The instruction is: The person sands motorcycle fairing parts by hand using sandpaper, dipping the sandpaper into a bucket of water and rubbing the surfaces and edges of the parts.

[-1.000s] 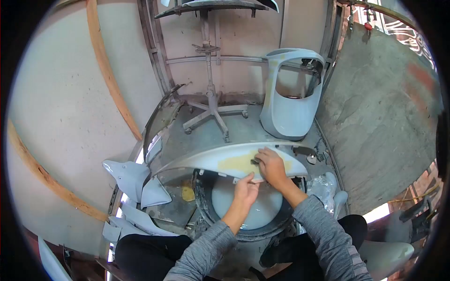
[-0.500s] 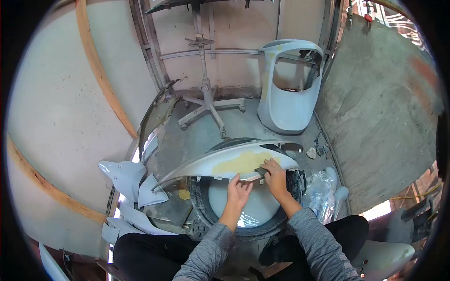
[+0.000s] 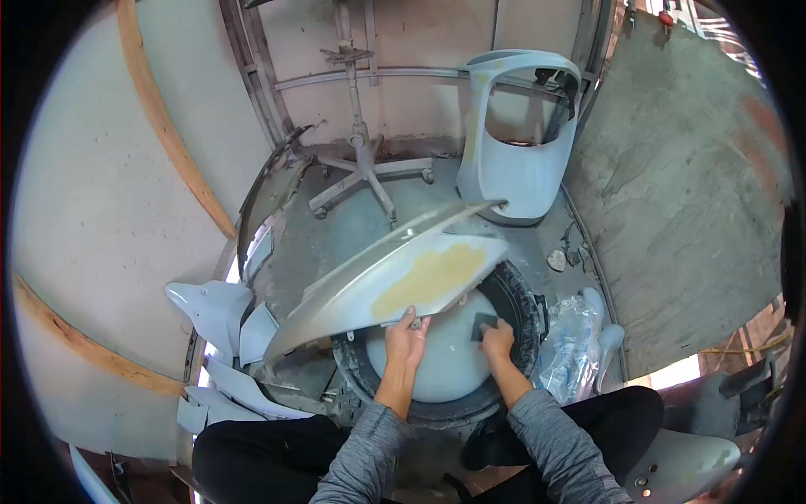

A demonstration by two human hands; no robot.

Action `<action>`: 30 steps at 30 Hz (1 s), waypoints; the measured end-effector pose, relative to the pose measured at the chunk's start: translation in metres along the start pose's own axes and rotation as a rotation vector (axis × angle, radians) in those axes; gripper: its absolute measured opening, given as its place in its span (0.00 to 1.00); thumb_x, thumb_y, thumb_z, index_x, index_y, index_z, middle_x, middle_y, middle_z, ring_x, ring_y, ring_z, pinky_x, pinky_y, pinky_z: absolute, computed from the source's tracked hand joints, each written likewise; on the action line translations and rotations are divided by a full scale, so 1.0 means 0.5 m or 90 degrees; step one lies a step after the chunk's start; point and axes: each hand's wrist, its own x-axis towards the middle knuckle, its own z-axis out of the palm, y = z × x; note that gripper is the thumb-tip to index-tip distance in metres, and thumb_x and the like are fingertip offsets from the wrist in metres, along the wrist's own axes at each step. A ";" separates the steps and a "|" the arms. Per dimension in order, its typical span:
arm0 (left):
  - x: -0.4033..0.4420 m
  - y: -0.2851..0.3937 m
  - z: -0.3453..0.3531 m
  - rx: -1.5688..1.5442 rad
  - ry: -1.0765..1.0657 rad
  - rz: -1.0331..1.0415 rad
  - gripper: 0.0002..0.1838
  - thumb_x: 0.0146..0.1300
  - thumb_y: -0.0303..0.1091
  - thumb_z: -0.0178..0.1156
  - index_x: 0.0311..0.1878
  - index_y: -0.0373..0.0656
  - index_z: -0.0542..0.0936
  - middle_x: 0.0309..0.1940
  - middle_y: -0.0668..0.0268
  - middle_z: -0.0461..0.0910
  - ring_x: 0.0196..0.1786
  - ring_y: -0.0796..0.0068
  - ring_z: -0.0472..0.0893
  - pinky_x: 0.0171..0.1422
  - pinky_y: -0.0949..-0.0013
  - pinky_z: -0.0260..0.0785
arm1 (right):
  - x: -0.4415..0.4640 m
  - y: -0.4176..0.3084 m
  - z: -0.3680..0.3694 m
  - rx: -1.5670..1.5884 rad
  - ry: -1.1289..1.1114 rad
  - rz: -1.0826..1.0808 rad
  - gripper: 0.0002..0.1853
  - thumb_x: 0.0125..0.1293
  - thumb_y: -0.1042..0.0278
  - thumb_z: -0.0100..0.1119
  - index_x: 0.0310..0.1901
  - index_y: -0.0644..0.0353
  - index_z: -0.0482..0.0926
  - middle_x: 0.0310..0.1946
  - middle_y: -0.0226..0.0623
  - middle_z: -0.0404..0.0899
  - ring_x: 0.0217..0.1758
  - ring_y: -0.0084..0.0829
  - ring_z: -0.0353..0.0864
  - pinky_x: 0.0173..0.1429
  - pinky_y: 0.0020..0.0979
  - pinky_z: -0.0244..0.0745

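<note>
Grey floor point(image 3: 336, 239) carries one black tub point(image 3: 527, 315) of cloudy liquid point(image 3: 445, 361). Above it, the left hand point(image 3: 405, 344) is clamped on one curved panel point(image 3: 336, 302)'s lower edge; the right hand point(image 3: 498, 340) pinches one dark pad point(image 3: 482, 326). One wheeled stand point(image 3: 361, 153) and one pale shell point(image 3: 525, 181) occupy the floor's back edge, at least four white pieces point(image 3: 211, 312) its left.

Looks out from head height, facing forward and down past the knees point(image 3: 262, 454) at the lower edge. Sits close above the left hand point(image 3: 406, 340) and right hand point(image 3: 498, 339), below centre; reaches farther off to the back wall point(image 3: 420, 107) along the top. Darkens at the corners.
</note>
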 end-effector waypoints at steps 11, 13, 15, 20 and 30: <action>-0.004 -0.019 -0.027 -0.001 -0.010 -0.106 0.24 0.70 0.23 0.58 0.67 0.43 0.67 0.63 0.61 0.71 0.67 0.61 0.72 0.72 0.50 0.67 | 0.045 0.089 0.038 -0.204 -0.171 0.158 0.20 0.65 0.74 0.57 0.59 0.58 0.81 0.51 0.47 0.84 0.45 0.49 0.87 0.30 0.43 0.89; -0.005 -0.028 -0.026 0.008 -0.026 -0.115 0.23 0.70 0.23 0.58 0.67 0.43 0.67 0.62 0.62 0.72 0.66 0.62 0.73 0.71 0.51 0.68 | 0.047 0.073 0.040 -0.157 -0.196 0.263 0.21 0.66 0.74 0.57 0.61 0.62 0.79 0.57 0.49 0.80 0.53 0.53 0.84 0.41 0.49 0.90; -0.007 -0.032 -0.023 0.016 -0.033 -0.121 0.23 0.71 0.23 0.58 0.66 0.43 0.68 0.62 0.62 0.72 0.66 0.62 0.74 0.71 0.52 0.69 | 0.038 0.033 0.046 0.023 -0.261 0.306 0.22 0.65 0.76 0.57 0.62 0.64 0.77 0.60 0.47 0.78 0.53 0.55 0.83 0.40 0.52 0.90; -0.021 -0.026 0.019 0.054 -0.043 -0.068 0.22 0.70 0.20 0.57 0.65 0.43 0.69 0.60 0.62 0.74 0.63 0.63 0.77 0.70 0.50 0.71 | 0.054 -0.161 -0.088 -0.089 -0.459 0.062 0.27 0.60 0.77 0.61 0.63 0.70 0.75 0.60 0.50 0.76 0.49 0.52 0.84 0.32 0.50 0.91; -0.070 -0.086 0.025 -0.023 -0.040 -0.092 0.24 0.67 0.15 0.55 0.65 0.41 0.69 0.59 0.60 0.76 0.61 0.62 0.78 0.65 0.50 0.74 | -0.099 -0.290 -0.086 -0.162 -0.178 -0.915 0.19 0.63 0.75 0.55 0.56 0.67 0.81 0.55 0.56 0.81 0.59 0.57 0.79 0.64 0.48 0.74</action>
